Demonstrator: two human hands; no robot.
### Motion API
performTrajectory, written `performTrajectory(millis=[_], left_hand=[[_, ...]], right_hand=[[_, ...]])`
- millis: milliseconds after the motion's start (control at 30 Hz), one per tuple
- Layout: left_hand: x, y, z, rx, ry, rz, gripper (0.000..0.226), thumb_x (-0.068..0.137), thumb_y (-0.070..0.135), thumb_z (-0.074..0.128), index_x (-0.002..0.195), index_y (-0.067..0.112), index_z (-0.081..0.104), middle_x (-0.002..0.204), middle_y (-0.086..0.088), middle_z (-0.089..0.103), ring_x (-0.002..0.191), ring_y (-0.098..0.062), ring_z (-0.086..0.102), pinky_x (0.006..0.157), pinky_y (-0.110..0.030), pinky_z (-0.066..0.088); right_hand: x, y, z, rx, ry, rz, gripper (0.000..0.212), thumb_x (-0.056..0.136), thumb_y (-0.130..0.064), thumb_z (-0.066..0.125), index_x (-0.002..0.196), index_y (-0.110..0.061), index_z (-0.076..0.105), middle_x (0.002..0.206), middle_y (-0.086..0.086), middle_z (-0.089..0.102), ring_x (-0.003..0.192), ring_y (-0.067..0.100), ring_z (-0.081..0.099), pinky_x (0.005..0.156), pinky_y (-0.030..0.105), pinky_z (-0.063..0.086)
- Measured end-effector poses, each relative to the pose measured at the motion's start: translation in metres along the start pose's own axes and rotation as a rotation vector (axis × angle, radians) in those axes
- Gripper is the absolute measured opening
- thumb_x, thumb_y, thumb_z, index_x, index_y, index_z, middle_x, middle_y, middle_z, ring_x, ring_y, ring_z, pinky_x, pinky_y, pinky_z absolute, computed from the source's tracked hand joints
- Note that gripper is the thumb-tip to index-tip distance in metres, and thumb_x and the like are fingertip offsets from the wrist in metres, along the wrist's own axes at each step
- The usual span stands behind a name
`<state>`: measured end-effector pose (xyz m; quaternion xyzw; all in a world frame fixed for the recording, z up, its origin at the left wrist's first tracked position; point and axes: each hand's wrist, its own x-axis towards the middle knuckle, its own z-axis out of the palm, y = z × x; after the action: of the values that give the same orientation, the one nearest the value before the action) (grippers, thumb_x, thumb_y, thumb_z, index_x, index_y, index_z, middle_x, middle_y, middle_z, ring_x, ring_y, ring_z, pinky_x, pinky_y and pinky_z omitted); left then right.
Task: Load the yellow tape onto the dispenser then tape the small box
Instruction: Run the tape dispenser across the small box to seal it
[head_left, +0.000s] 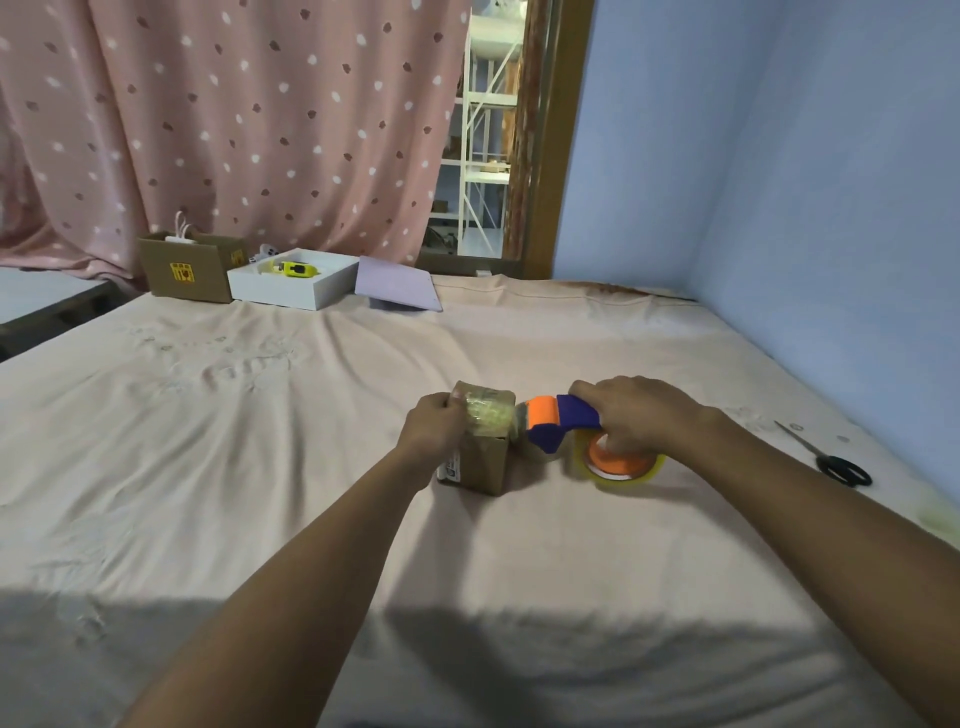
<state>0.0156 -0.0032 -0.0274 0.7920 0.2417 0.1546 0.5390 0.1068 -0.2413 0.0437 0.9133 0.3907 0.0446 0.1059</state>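
L hand (436, 426) fingers closed on small box (480, 449), mid-bed. R hand (636, 410) grips dispenser (563, 423), yellow tape (621, 470) loaded. Pull level, keep tension, press strip flat.

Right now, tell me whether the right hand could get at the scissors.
Probably yes, but not freely: the right hand is gripping the tape dispenser. The scissors lie in the open on the bedsheet to its right, nothing between.

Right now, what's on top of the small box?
Yellowish tape covers the top of the small box; the left hand presses its near-left edge, hiding that part.
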Motion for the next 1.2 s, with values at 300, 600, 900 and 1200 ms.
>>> performTrajectory(millis=[300,600,900,1200], left_hand=[[-0.006,0.007,0.003,0.149,0.031,0.047,0.044,0.106,0.035,0.032,0.103,0.006,0.064,0.104,-0.013,0.069,0.097,-0.033,0.064,0.08,-0.038,0.049],[-0.006,0.005,-0.001,0.518,0.034,0.527,0.033,0.095,0.012,0.051,0.123,0.009,0.068,0.128,-0.011,0.064,0.118,-0.034,0.057,0.09,-0.041,0.047],[-0.007,0.033,0.008,0.693,-0.014,0.355,0.055,0.087,0.061,0.039,0.106,0.015,0.061,0.101,-0.001,0.051,0.1,-0.03,0.057,0.072,-0.037,0.039],[-0.014,0.035,0.016,0.714,-0.085,0.276,0.044,0.091,0.056,0.04,0.129,0.036,0.053,0.125,-0.002,0.04,0.118,-0.031,0.042,0.086,-0.043,0.044]], right_hand=[[-0.018,0.011,0.011,0.005,-0.008,0.009,0.052,0.078,-0.025,0.059,0.127,-0.032,0.044,0.109,-0.002,0.064,0.089,0.028,0.062,0.071,0.037,0.051],[-0.008,-0.018,0.008,-0.075,0.001,-0.005,0.041,0.083,-0.025,0.055,0.123,-0.026,0.047,0.107,0.003,0.062,0.085,0.03,0.056,0.067,0.035,0.04],[-0.002,-0.037,-0.005,-0.132,-0.027,0.015,0.034,0.084,-0.023,0.054,0.118,-0.022,0.049,0.101,0.007,0.061,0.078,0.031,0.05,0.066,0.036,0.04],[0.012,-0.067,-0.045,-0.496,-0.056,-0.034,0.027,0.089,-0.034,0.059,0.112,-0.021,0.063,0.11,0.003,0.065,0.1,0.029,0.066,0.068,0.034,0.046]])
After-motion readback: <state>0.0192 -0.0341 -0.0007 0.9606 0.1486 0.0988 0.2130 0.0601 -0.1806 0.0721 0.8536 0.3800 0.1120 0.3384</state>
